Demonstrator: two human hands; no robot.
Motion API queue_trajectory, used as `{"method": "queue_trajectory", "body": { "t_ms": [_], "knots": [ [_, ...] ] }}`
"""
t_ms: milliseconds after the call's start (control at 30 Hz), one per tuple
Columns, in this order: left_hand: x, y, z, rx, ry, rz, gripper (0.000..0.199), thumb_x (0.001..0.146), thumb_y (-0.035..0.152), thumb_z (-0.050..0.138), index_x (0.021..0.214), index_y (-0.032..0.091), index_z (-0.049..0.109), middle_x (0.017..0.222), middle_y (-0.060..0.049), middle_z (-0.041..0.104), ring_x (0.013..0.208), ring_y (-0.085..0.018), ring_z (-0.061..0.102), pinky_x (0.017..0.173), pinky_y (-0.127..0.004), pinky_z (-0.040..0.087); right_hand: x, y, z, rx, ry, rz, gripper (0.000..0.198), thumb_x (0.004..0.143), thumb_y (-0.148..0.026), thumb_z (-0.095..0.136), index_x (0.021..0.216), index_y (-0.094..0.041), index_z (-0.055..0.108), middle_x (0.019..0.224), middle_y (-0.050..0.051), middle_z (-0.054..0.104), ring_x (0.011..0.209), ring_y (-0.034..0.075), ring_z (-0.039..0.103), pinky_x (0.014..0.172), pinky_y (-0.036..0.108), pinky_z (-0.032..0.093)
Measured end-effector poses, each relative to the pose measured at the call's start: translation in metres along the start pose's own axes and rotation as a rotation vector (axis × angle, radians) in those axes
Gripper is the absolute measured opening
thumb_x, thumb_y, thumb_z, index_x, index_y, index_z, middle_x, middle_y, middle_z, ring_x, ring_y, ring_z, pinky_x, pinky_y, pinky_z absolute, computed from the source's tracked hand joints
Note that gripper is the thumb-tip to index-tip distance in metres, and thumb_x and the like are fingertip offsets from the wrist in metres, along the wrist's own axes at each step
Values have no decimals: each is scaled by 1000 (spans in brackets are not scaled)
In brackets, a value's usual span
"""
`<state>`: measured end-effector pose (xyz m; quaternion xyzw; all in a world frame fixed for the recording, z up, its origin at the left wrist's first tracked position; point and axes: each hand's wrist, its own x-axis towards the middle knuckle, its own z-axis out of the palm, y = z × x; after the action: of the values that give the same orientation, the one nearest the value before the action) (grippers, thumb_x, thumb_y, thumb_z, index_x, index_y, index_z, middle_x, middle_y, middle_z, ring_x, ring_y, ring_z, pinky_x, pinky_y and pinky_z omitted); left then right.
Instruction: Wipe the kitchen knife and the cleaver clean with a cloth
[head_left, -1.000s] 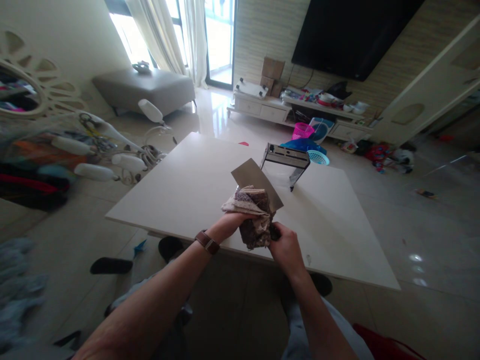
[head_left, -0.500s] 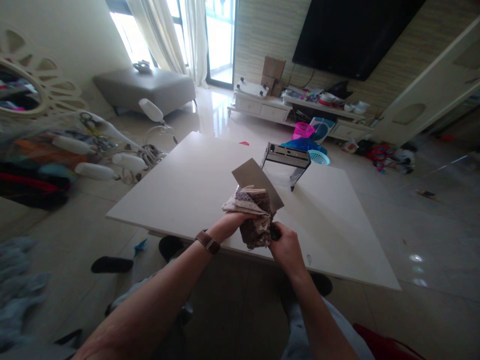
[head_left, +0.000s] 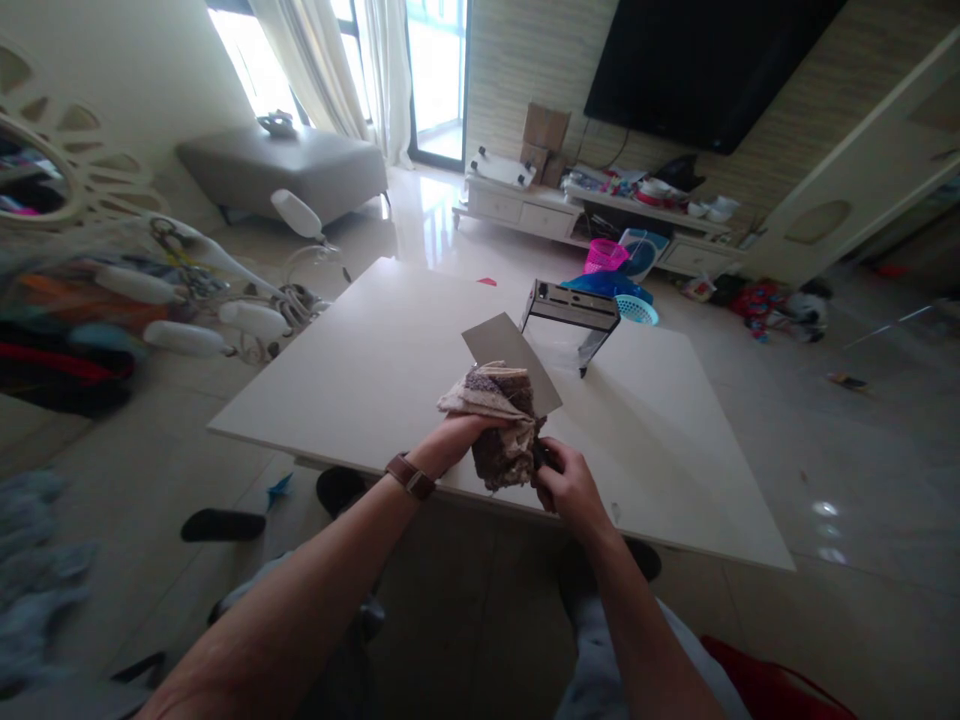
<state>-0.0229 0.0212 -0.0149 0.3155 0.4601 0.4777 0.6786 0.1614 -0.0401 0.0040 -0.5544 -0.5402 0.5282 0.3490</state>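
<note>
The left hand (head_left: 457, 438), wearing a brown-strapped watch (head_left: 410, 476), grips a folded brown-and-cream fuzzy cloth (head_left: 499, 455) over the near edge of the white rectangular bench (head_left: 337, 380). From behind it juts a flat grey rectangular metal blade (head_left: 514, 350) (its lower part is covered). The right hand (head_left: 568, 482) curls round a dark handle-like piece (head_left: 545, 457) beside the cloth. Farther right, a silver-and-black stand (head_left: 576, 304) rests on the bench.

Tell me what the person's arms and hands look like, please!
The left hand has no glove, and a wide brown, leather-looking band circles that wrist. The right hand has no glove or wristband. No sleeves cover either forearm.
</note>
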Motion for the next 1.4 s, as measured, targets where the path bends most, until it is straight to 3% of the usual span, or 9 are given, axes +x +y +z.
{"method": "queue_trajectory", "body": {
  "t_ms": [133, 233, 933, 1233, 1400],
  "knots": [
    [-2, 4, 2, -8, -28, -5, 60, 49, 23, 94, 108, 16, 80, 123, -12, 79, 125, -35, 68, 112, -45, 52, 2, 8, -2, 296, -81, 77, 21, 64, -30, 53, 81, -20, 59, 56, -3, 58, 34, 10, 41, 34, 24, 24],
    [-4, 5, 2, 4, -41, 16, 60, 53, 23, 93, 110, 16, 79, 123, -11, 79, 129, -36, 66, 113, -45, 50, 3, 11, -2, 372, -69, 97, 25, 65, -33, 52, 84, -18, 61, 56, -2, 59, 33, 11, 43, 33, 24, 26],
    [-1, 0, 0, 2, -47, 61, 58, 57, 21, 90, 112, 16, 76, 137, -12, 73, 133, -36, 62, 120, -48, 43, 4, 7, 0, 306, -20, 164, 21, 63, -32, 54, 80, -20, 60, 51, -3, 56, 33, 12, 41, 31, 23, 24],
    [0, -1, -1, -1, -44, 31, 55, 52, 24, 94, 104, 19, 79, 124, -11, 79, 129, -35, 66, 117, -46, 48, 3, 7, 1, 311, -14, 164, 19, 64, -33, 55, 77, -21, 58, 50, -3, 56, 32, 11, 42, 31, 22, 25],
    [0, -1, 0, -1, -61, 49, 49, 57, 24, 91, 105, 17, 78, 117, -9, 80, 126, -35, 66, 116, -47, 47, 2, 5, 0, 294, -25, 150, 17, 65, -32, 54, 77, -21, 58, 51, -3, 56, 34, 11, 42, 32, 23, 26]
  ]
}}
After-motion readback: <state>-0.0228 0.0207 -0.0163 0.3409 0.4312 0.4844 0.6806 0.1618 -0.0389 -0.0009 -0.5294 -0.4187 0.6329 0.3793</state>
